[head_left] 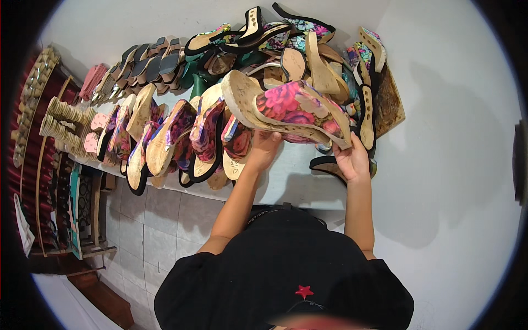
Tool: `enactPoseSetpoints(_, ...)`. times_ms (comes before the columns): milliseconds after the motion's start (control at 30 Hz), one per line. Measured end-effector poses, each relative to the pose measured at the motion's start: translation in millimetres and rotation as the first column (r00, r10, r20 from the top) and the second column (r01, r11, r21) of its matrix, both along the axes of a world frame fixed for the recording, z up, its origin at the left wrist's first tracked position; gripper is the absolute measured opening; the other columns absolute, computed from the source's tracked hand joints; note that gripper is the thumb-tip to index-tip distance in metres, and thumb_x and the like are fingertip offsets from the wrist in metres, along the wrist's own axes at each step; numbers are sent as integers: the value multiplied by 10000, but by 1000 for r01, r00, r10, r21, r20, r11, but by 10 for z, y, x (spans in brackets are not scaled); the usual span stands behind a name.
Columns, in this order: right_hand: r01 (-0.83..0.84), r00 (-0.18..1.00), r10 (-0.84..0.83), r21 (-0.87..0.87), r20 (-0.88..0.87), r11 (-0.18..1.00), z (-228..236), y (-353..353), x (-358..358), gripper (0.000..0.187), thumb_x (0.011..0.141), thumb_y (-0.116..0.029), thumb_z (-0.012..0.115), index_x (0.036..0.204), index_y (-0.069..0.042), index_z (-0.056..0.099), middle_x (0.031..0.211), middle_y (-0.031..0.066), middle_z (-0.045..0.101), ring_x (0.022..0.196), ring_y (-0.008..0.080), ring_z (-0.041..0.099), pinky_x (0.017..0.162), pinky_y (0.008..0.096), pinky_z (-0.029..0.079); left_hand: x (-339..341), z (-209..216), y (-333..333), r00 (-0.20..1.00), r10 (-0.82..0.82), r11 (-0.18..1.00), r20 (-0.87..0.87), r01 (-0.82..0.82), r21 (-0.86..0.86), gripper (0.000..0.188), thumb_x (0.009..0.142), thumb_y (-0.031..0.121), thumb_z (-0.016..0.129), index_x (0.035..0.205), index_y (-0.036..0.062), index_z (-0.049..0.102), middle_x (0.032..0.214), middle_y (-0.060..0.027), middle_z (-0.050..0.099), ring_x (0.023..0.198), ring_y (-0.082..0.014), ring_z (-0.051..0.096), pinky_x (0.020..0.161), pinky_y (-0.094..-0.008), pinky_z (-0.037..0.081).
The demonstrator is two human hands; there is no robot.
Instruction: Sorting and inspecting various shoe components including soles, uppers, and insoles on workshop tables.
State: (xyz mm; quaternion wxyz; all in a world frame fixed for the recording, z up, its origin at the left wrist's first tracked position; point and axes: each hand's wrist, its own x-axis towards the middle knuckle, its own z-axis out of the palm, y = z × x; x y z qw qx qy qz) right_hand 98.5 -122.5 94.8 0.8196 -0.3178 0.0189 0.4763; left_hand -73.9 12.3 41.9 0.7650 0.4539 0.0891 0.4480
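Note:
Held up over the table is a wooden wedge sandal (231, 102) with a broad pink, floral upper. It is tilted, its thick heel end up to the left and its narrow end down to the right. My left hand (268, 149) grips its underside near the middle, with part of the fingers hidden behind the sole. The narrow right end is pinched by my right hand (353, 159), thumb and fingers closed on the edge. Just left of my left hand stand more floral wedge sandals (206, 137), some edged in black.
A crowded table (275, 187) runs along the wall, with a heap of colourful sandals (269, 38) at the back. Dark-soled shoes (159, 63) line the far left. A brown board (391, 102) leans at the right. Wooden racks (82, 209) stand at the left over tiled floor (159, 220).

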Motion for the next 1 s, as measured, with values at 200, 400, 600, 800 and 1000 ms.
enactPoseSetpoints(200,-72,993,79,-78,88,994,0,-122,-254,249,917,-205,423,1055,-15,506,1001,86,586,851,171,583,683,287,518,-162,91,90,986,-94,995,134,96,-5,475,793,222,656,1174,27,450,1126,-20,536,1034,-134,491,889,-274,377)
enactPoseSetpoints(400,-195,925,222,-116,308,974,100,-243,-543,215,924,-244,405,1024,-67,476,987,65,564,858,160,560,717,323,499,-246,162,117,961,-160,981,227,179,-68,449,804,241,630,1183,83,447,1151,-15,519,1073,-169,487,929,-336,378)
enactPoseSetpoints(600,-247,708,372,-282,600,927,-5,-383,-405,229,924,-266,387,1028,-75,457,1062,49,522,967,149,520,832,314,427,-242,97,80,915,-310,934,258,344,-99,577,790,336,604,1261,110,358,1227,-26,465,1116,-195,468,957,-393,372)
enactPoseSetpoints(800,-287,519,537,-456,665,842,131,-408,-457,706,802,-424,560,1321,-30,289,1167,51,487,1054,156,490,891,301,395,-22,105,-184,895,-410,893,178,433,-119,676,808,431,551,1320,109,251,1291,-48,404,1176,-200,416,982,-389,346)
enactPoseSetpoints(1000,-536,559,588,-286,584,794,-254,-490,-406,672,757,-286,594,1289,8,307,1192,94,481,1059,196,514,905,328,413,196,-155,-454,817,-577,789,-2,557,-257,486,939,406,272,1328,118,229,1276,-70,413,1162,-181,419,977,-355,339)
